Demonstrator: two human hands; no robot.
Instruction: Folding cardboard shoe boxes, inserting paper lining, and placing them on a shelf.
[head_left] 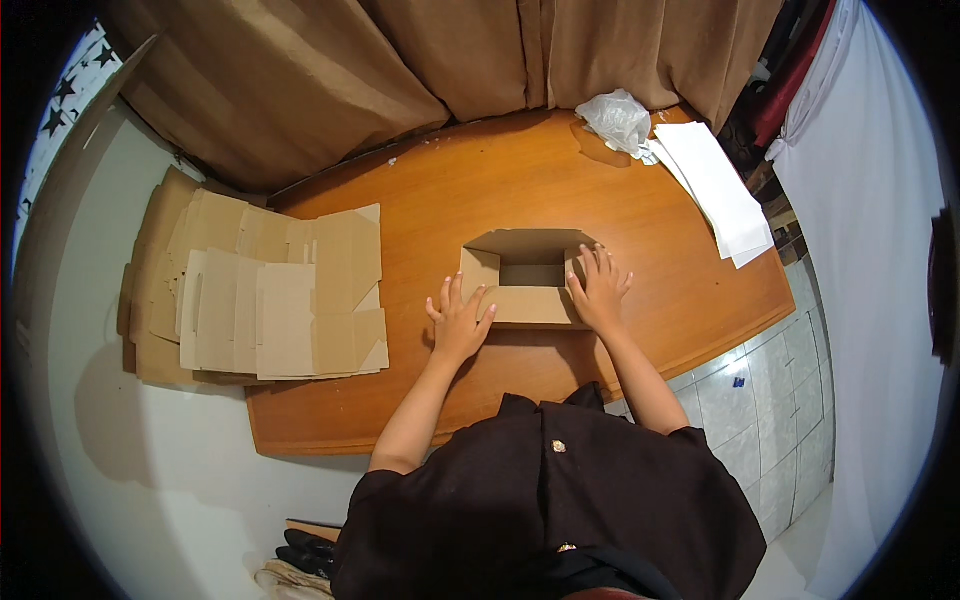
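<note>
At far left, a stack of flat cardboard blanks (pixel 262 300) lies partly on the white surface, partly over the left edge of the bench (pixel 450 200); top sheets unfolded, slots and flaps visible. Mid-bench: small open box (pixel 528 280), brown cardboard, top flaps up, inside looks empty. Left hand (pixel 459 322) flat on bench at box's near-left corner, fingers (pixel 450 295) spread and released, tips touching the box's front wall; grasping nothing. Right hand (pixel 600 290) at box's right side, fingers spread, laid over the right flap/wall, pressing rather than clenched; no firm grasp seen. Both forearms come up from lower edge; dark shirt below. Back right of bench: crumpled white plastic bag (pixel 618 120), just beside it a pile of white sheets (pixel 715 190) running toward the right edge. Brown curtain (pixel 400 70) behind bench. Tiled floor (pixel 770 400) at lower right.
</note>
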